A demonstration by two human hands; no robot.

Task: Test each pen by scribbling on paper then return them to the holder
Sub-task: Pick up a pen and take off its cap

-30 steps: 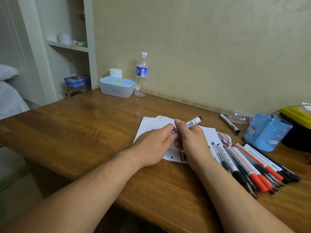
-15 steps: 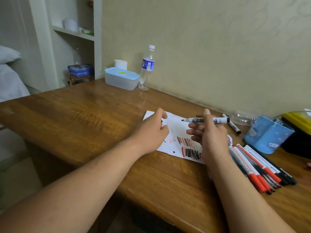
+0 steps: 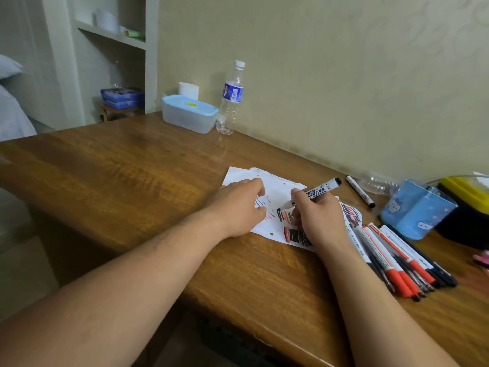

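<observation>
nearest on the brown wooden table [image 3: 132,181], at the right, a row of white-barrelled pens and markers with red and black caps [image 3: 397,260] lies side by side, outside the holder. just beyond them the right hand [image 3: 320,221] pinches a white-barrelled black whiteboard marker [image 3: 318,191] in a writing grip, tip down at the white scrap sheet of paper [image 3: 275,186] among red and black scribbles, its tail tilted up and away to the right. the left hand [image 3: 238,207] rests on the sheet's left part, fingers loosely spread and pressing it flat; whether it hides a cap i cannot tell.

the step in hand looks like the scribble test of this marker. next it likely calls for capping the marker, then carrying it right to the light blue plastic pen holder with cartoon cats [image 3: 415,210], which stands well apart at the far right. one thin white marker with black ends [image 3: 360,192] lies alone between paper and holder. farther back stand a clear box with a blue lid [image 3: 189,113] and a clear water bottle [image 3: 231,99].
</observation>
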